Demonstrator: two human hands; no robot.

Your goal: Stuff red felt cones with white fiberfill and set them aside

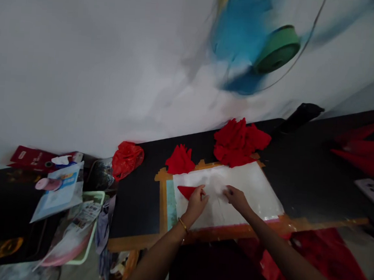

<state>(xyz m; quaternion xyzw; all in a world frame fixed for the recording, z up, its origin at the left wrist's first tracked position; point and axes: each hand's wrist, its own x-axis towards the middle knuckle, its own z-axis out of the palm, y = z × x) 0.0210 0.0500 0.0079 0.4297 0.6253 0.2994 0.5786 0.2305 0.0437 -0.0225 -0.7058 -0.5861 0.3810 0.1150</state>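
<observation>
My left hand [197, 202] is over the white sheet, its fingers closed at the right end of a small pointed red piece [185, 191] that looks like cloth. To its right, my right hand [236, 198] has its fingertips pinched together. A pale, blurred patch shows just left of those fingers, and I cannot make out what they hold. Under both hands the white sheet [251, 184] lies on the black table [136, 205]. A small red cloth pile [180, 160] sits behind the left hand, and a larger red pile [239, 139] stands behind the right one.
A red plastic bag [127, 159] lies at the table's left corner. Right of the sheet are a phone [371, 193] and more red cloth [367, 154]. A green spool [278, 50] hangs on the wall beside blue items. A green-rimmed basket [94, 232] stands at left.
</observation>
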